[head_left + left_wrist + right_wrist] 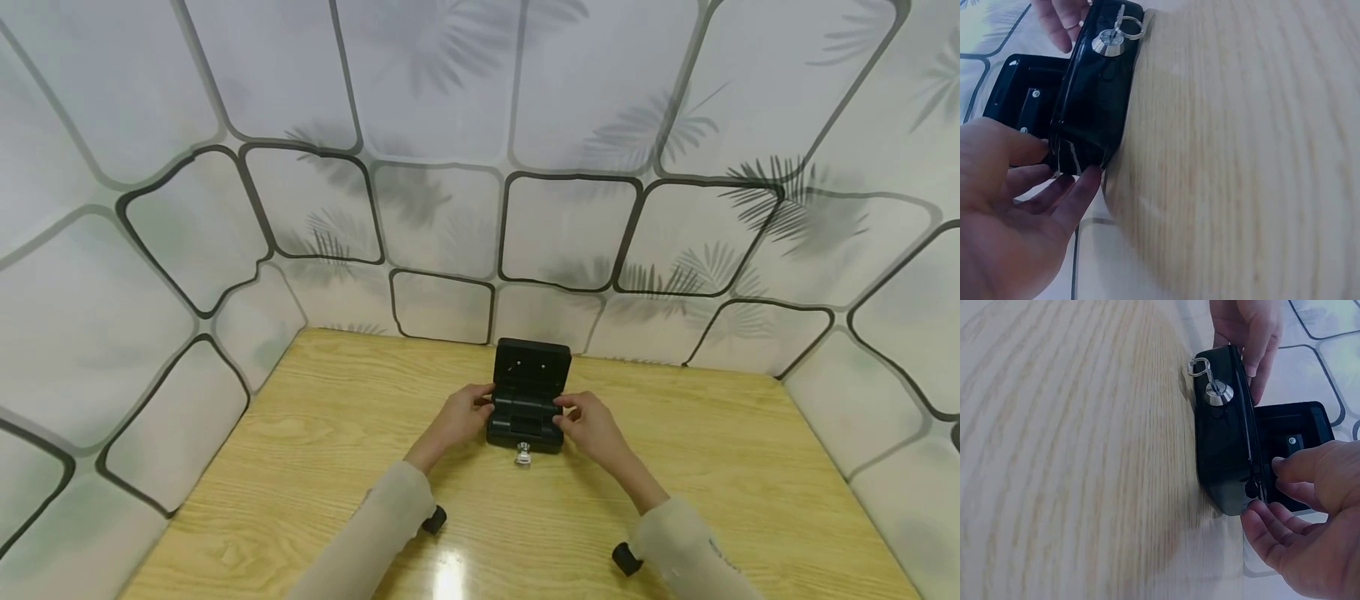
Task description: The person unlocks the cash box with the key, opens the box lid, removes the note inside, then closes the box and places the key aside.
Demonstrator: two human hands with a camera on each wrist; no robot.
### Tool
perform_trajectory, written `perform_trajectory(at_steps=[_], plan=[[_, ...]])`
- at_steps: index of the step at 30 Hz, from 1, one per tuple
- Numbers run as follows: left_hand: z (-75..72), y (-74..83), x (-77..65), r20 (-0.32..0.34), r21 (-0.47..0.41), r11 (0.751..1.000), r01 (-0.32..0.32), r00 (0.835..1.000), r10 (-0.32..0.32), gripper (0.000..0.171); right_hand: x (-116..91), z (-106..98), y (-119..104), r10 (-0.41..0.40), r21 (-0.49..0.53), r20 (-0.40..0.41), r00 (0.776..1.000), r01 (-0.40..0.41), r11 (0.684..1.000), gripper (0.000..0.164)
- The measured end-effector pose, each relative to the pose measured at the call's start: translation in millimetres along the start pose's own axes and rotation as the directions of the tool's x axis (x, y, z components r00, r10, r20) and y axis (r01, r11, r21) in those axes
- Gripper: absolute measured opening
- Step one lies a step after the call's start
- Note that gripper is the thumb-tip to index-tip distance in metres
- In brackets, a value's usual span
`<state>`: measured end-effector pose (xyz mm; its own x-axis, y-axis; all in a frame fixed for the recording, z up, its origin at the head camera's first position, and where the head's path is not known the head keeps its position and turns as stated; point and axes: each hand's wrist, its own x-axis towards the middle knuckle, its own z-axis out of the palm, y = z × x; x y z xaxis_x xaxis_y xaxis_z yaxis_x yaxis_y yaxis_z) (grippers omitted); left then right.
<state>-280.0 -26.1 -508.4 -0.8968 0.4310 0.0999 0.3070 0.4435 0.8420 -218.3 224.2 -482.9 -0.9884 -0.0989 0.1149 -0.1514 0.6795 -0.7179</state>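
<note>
A small black cash box [525,442] stands on the wooden table with its lid [532,360] raised toward the back. Inside it a black tray [517,408] shows. A silver key [1211,376] on a ring sits in the front lock [1219,394]. My left hand [461,414] holds the left end of the box, thumb near the top rim and fingertips against the end wall. On the opposite end my right hand [590,425] pinches near the upper edge, its thumb by the rim and its fingers below. Whether the tray's ends are also gripped, I cannot tell.
The light wooden table [337,400] lies under the box. Behind and beside it hangs a pale patterned backdrop [442,217] with dark outlines and leaf shadows. A dark wrist device [433,520] is at the left cuff, another dark wrist device [627,558] at the right.
</note>
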Motion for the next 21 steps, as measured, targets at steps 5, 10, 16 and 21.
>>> perform_trajectory(at_steps=[5, 10, 16, 21], plan=[[-5.1, -2.2, -0.1, 0.094, -0.039, 0.999, 0.016, 0.995, -0.012, 0.055, -1, 2, 0, -0.022, -0.029, 0.007, 1.000, 0.022, 0.999, 0.029], [-11.7, -2.6, -1.6, 0.186, -0.058, 0.998, 0.016, 0.983, -0.005, 0.068, -1, 5, -1, -0.014, -0.053, 0.013, 1.000, 0.015, 0.998, 0.028], [-15.8, -2.4, -4.7, 0.253, -0.095, 0.995, 0.030, 0.967, -0.006, 0.078, 0, 8, -2, -0.003, -0.072, -0.006, 1.000, 0.003, 0.997, 0.026], [-18.2, -0.3, -6.2, 0.291, -0.138, 0.988, 0.064, 0.956, -0.021, 0.082, 2, 10, -2, -0.022, -0.096, -0.037, 0.999, 0.018, 0.995, 0.023]])
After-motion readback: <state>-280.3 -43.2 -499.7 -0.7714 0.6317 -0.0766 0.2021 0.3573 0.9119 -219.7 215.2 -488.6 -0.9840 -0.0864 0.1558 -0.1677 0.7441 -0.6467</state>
